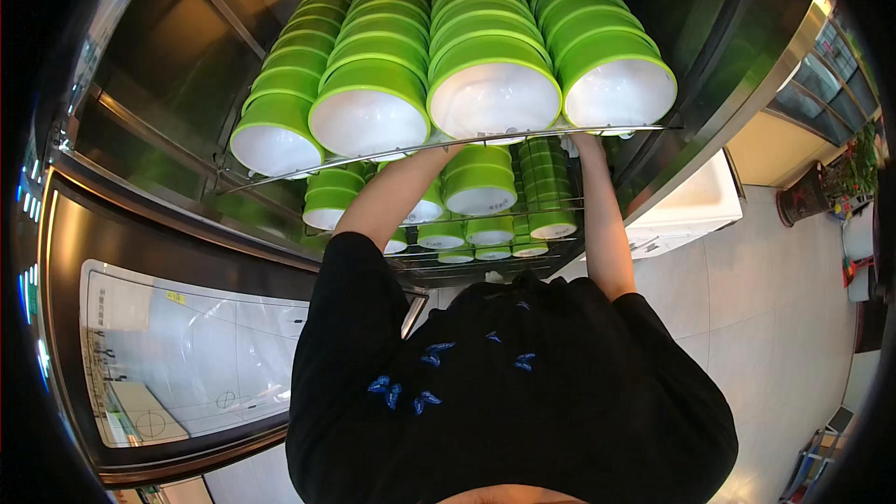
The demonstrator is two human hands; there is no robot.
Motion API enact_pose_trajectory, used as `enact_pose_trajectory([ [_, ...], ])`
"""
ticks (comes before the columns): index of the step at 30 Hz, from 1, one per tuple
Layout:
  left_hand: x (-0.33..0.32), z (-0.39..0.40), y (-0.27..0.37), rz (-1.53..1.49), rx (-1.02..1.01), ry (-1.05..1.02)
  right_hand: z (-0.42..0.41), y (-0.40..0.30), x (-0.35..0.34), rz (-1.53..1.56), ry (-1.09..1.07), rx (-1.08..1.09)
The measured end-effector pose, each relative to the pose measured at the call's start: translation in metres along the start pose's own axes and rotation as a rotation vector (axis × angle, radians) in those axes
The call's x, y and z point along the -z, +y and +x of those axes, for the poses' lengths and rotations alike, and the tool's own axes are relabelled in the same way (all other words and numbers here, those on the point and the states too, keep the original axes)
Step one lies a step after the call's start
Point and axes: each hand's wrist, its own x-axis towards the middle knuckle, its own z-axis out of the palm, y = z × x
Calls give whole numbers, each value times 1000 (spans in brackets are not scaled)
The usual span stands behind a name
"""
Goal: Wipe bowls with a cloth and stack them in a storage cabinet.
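Nested green bowls with white insides (493, 94) lie on their sides in long rows on a wire shelf (364, 156) of a metal cabinet. Both my forearms reach in beneath this shelf. Of my left hand (451, 149) only the wrist end shows, by the shelf's front wire; the fingers are hidden under the upper bowls. My right hand (588, 143) is also mostly hidden, beside a small white thing I cannot make out. Between my arms, more green bowls (479, 182) lie on a lower shelf. What either hand touches is not visible.
An open cabinet door with a window (210, 357) stands at the left. The cabinet's metal side edge (728, 98) is close to my right arm. Lower wire shelves hold further bowls (441, 234). A white basin (693, 199) and a potted plant (801, 192) stand farther right.
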Motion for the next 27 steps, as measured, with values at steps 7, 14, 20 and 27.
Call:
enact_pose_trajectory([
  [7, -3, 7, -4, 23, 5, 17, -6, 2, -7, -47, -137, -20],
  [14, 2, 11, -4, 126, -92, -43, -10, 39, -24, 37, -110, -127],
  [20, 3, -1, -3, 251, -195, -120, -6, -21, 0, -161, -433, -265],
  [27, 4, -4, -5, 348, -284, -182, -13, -30, 19, -126, -299, -429],
])
